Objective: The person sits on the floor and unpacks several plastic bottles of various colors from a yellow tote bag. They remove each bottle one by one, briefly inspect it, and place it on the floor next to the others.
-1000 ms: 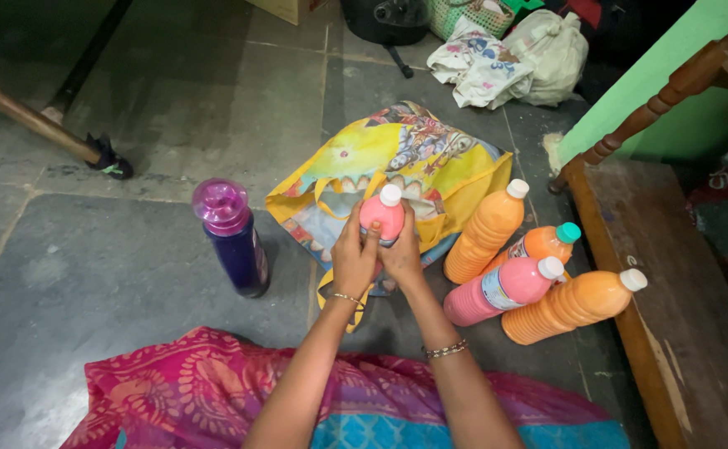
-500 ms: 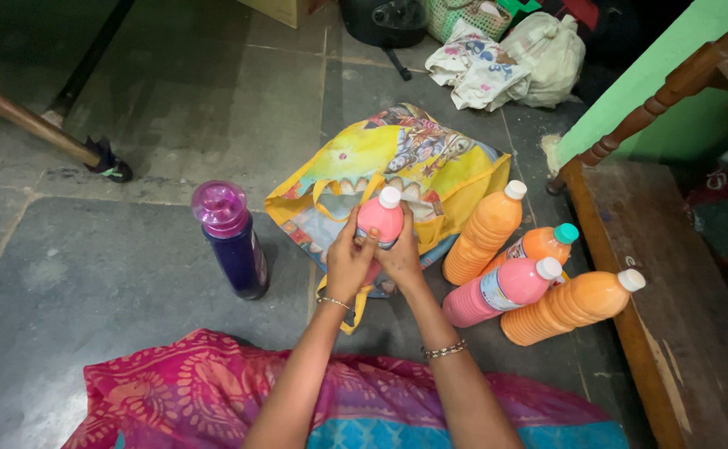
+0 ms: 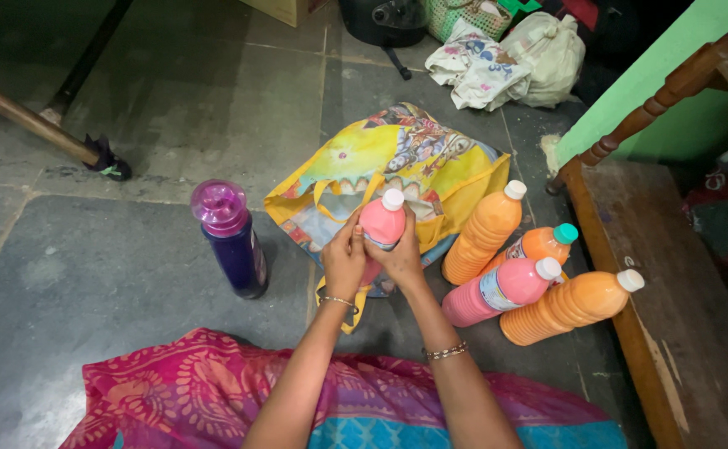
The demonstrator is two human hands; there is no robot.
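Bottle: a small pink bottle [image 3: 382,221] with a white cap, upright, cap away from the person, held above a yellow printed bag [image 3: 397,170] on the stone floor.
Left hand [image 3: 344,262]: fingers curled shut around the bottle's left side.
Right hand [image 3: 403,258]: fingers closed on its right side and base; both equally near.
Around: purple bottle [image 3: 231,237] to the left; orange and pink bottles [image 3: 530,274] lying right.

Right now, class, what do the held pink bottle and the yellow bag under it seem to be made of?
Pink bottle: probably plastic, smooth, slightly glossy, with a white screw cap.
Yellow bag: likely coated woven or non-woven fabric; it lies flat, creased, with a printed sheen.
Both hands grip the bottle.
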